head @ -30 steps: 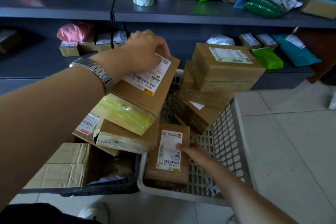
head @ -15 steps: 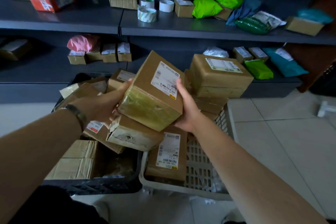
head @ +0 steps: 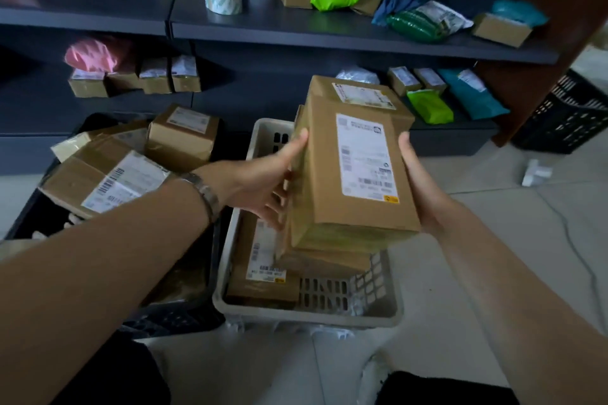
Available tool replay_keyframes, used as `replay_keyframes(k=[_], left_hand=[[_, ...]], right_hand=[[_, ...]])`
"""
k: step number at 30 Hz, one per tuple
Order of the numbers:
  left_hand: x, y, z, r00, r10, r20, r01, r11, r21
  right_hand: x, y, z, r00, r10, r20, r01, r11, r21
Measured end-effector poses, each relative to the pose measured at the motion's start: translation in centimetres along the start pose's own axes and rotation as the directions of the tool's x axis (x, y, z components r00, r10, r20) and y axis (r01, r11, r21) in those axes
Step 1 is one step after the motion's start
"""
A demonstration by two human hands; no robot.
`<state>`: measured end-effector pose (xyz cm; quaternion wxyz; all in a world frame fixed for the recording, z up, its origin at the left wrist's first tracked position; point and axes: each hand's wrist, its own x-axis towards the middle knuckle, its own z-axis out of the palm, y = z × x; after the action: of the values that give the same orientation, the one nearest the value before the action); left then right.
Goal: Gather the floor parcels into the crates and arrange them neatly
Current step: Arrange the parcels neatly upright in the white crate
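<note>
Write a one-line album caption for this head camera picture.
A left hand and right hand grip a labelled parcel over the white crate, black crate of boxes beside it, stocked shelves behind.

floor (head: 460, 273): pale tiles | white crate (head: 306, 314) beside black crate (head: 171, 319) | second black crate (head: 569, 122) far right | small white object (head: 534, 173)
</note>
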<state>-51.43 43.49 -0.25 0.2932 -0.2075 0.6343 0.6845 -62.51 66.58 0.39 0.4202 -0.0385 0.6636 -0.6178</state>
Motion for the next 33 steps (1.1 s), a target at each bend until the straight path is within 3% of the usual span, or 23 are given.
replay_keyframes(k=[7, 11, 15, 19, 21, 25, 29, 33], left_hand=[[6.5, -3.6, 5.7, 0.998, -0.065, 0.014, 0.066, 0.993, -0.094], [7.8, -6.2, 6.0, 0.993, -0.110, -0.042, 0.102, 0.983, -0.155], [8.1, -7.9, 5.5, 0.991, -0.136, -0.009, 0.132, 0.976, -0.175], [10.0, -8.7, 6.1, 0.986, -0.157, -0.056, 0.143, 0.968, -0.208], [11.1, -9.0, 6.0, 0.979, -0.102, -0.179, 0.079, 0.988, -0.134], [11.9, -8.9, 6.3, 0.928, 0.152, -0.341, -0.052, 0.957, 0.286], [12.4, -10.3, 6.4, 0.957, 0.195, -0.213, -0.063, 0.860, 0.507], [11.9, -11.3, 6.7, 0.973, 0.204, -0.107, -0.067, 0.694, 0.717]], right_hand=[[0.0, 4.0, -5.3, 0.968, 0.170, -0.183, -0.187, 0.979, -0.081], [0.6, 6.1, -5.2, 0.951, 0.234, -0.202, -0.263, 0.956, -0.128], [0.9, 7.6, -4.7, 0.935, 0.312, -0.170, -0.335, 0.933, -0.133], [2.3, 9.4, -4.1, 0.938, 0.278, -0.207, -0.316, 0.931, -0.184], [3.4, 10.2, -3.4, 0.924, 0.276, -0.266, -0.335, 0.918, -0.211], [5.3, 13.6, -2.7, 0.883, 0.339, -0.324, -0.419, 0.880, -0.223], [6.1, 15.0, -1.1, 0.910, 0.210, -0.357, -0.358, 0.834, -0.420], [6.4, 16.6, -0.2, 0.917, 0.209, -0.341, -0.375, 0.747, -0.549]])
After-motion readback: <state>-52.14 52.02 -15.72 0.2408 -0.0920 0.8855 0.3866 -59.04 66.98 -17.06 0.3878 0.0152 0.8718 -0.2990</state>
